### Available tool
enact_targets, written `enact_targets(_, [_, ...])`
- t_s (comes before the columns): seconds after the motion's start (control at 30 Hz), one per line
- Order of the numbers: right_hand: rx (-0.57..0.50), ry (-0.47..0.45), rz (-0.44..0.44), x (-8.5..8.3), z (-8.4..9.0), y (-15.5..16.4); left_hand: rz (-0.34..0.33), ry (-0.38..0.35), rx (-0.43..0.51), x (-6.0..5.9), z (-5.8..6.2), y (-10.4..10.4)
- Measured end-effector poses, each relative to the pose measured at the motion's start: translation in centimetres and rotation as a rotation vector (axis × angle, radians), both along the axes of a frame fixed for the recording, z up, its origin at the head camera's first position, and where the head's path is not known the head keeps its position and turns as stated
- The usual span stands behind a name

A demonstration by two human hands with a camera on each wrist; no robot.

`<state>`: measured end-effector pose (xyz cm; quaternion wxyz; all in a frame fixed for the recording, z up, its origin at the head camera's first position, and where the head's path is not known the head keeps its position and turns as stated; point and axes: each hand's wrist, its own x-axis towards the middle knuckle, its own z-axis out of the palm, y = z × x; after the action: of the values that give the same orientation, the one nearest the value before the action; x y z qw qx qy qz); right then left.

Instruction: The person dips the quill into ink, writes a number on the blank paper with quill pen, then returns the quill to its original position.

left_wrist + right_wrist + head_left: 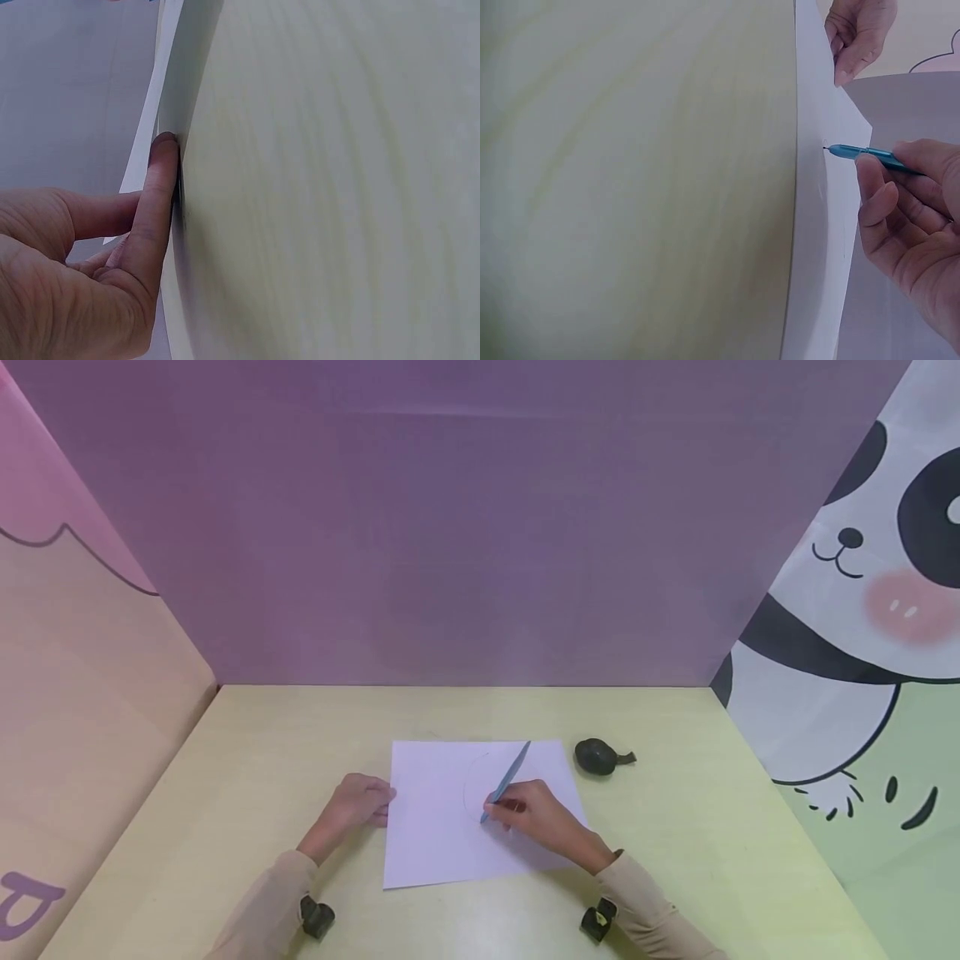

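Paper [427,852] lies on the worktop [225,777], bearing a faint curved line [464,787]. The right hand [540,814] holds a blue pen [514,768] in a narrow grip, tip at the paper. The left hand [360,799] touches the paper's left edge; whether its grip pinches it, I cannot tell. A dark round object [596,757] sits just beside the far right corner.

A single purple letter-like mark [36,887] stands low on the left wall [90,710], too slanted to read surely.
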<state>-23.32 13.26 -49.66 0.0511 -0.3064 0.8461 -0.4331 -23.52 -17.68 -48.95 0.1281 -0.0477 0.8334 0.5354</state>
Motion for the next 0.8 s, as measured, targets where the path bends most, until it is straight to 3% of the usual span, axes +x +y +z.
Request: enact_targets(0.8, [0.014,-0.021,-0.023,-0.09,0.28,0.83,-0.013,-0.004,0.042,-0.18,-0.21,-0.18])
